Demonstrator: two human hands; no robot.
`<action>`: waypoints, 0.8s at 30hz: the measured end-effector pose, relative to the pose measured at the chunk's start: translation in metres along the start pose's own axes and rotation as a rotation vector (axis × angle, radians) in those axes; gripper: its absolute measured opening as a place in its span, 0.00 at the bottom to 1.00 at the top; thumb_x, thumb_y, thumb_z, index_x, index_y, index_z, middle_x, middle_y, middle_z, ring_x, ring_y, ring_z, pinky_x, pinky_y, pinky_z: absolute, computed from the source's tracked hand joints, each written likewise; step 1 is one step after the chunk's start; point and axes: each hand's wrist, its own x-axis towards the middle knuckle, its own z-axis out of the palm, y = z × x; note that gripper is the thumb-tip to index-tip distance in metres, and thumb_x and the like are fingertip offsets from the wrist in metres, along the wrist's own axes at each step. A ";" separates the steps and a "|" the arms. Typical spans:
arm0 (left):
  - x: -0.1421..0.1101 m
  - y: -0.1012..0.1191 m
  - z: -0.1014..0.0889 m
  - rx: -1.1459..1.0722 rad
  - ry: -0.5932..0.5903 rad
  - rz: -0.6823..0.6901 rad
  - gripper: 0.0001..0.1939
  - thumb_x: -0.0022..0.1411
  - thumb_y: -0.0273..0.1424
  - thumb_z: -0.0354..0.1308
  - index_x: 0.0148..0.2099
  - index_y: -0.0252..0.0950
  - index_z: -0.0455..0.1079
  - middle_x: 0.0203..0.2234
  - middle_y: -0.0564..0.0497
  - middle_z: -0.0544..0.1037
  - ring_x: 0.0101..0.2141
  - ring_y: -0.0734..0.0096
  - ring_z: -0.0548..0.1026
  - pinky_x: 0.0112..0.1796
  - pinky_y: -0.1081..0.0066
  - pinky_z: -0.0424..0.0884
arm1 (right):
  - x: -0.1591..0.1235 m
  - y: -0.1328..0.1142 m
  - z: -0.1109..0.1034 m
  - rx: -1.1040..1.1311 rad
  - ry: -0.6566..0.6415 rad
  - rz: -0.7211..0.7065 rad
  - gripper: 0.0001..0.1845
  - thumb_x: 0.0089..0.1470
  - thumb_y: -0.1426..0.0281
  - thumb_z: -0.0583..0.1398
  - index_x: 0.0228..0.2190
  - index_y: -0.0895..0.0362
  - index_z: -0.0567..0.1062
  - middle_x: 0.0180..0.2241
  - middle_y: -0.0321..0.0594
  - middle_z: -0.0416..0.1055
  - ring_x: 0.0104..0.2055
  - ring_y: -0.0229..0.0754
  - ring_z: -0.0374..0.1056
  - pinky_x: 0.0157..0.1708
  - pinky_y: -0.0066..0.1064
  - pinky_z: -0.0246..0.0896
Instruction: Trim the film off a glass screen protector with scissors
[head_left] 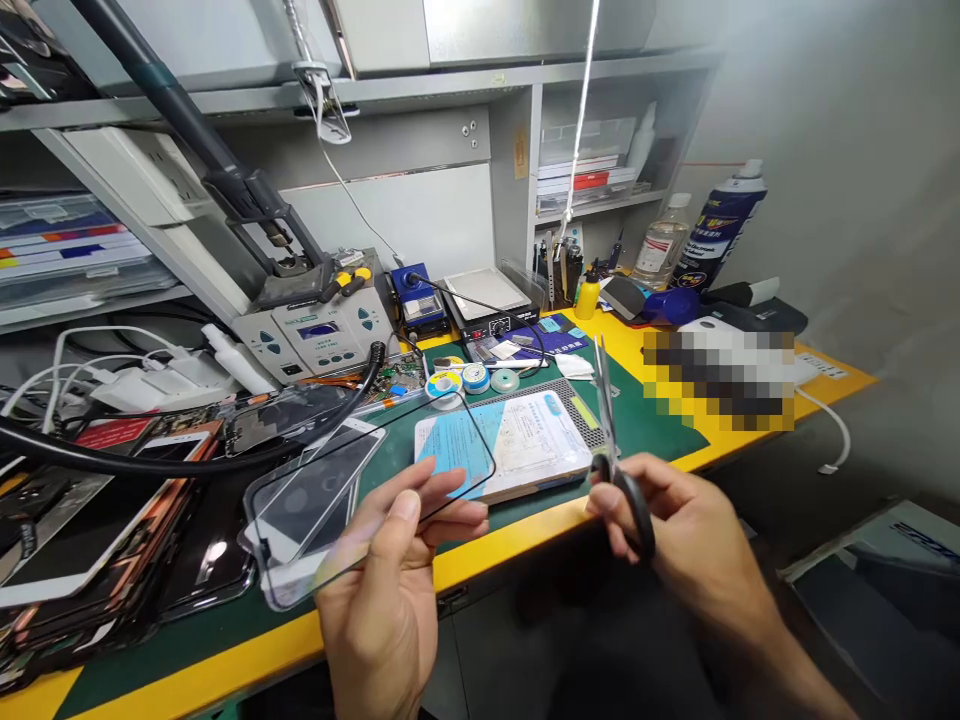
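My left hand [397,580] pinches a clear phone-screen glass panel [352,490] with a thin black border, holding it flat above the front edge of the bench. My right hand [675,530] grips a pair of scissors [611,440] by their black handles, with the blades pointing up and closed. The scissors are a short way to the right of the panel, not touching it. Under the panel lies a white phone front [300,505].
A green mat on a yellow-edged bench [525,525] carries a booklet on a metal plate [525,440], solder reels [476,378], a rework station [319,330], and stacked phone screens [90,540] at the left. Bottles and a spray can [724,225] stand at the back right.
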 end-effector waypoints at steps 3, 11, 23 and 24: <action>0.002 0.003 -0.005 0.021 -0.003 0.013 0.09 0.58 0.32 0.64 0.39 0.35 0.82 0.31 0.44 0.85 0.24 0.61 0.81 0.26 0.65 0.80 | 0.020 -0.012 -0.040 -0.390 0.251 -0.121 0.26 0.46 0.46 0.68 0.29 0.57 0.78 0.22 0.37 0.71 0.23 0.39 0.62 0.22 0.29 0.53; 0.010 0.007 -0.012 0.058 -0.055 -0.004 0.10 0.55 0.33 0.67 0.39 0.35 0.82 0.31 0.43 0.85 0.24 0.60 0.81 0.26 0.66 0.80 | 0.065 -0.038 -0.086 -1.134 0.163 -0.022 0.25 0.53 0.48 0.62 0.18 0.55 0.71 0.20 0.42 0.70 0.23 0.43 0.62 0.23 0.33 0.46; 0.019 0.006 -0.010 0.076 -0.224 -0.112 0.11 0.57 0.35 0.68 0.41 0.35 0.82 0.33 0.44 0.85 0.24 0.63 0.81 0.26 0.67 0.79 | 0.119 -0.056 -0.103 -1.163 -0.166 0.295 0.25 0.51 0.52 0.67 0.17 0.57 0.69 0.16 0.46 0.72 0.18 0.46 0.70 0.20 0.32 0.61; 0.020 0.006 -0.010 0.069 -0.237 -0.126 0.11 0.58 0.36 0.67 0.41 0.35 0.82 0.33 0.44 0.85 0.25 0.63 0.81 0.26 0.67 0.79 | 0.122 -0.055 -0.105 -1.163 -0.176 0.308 0.24 0.50 0.53 0.67 0.18 0.57 0.69 0.16 0.46 0.72 0.17 0.46 0.70 0.20 0.32 0.62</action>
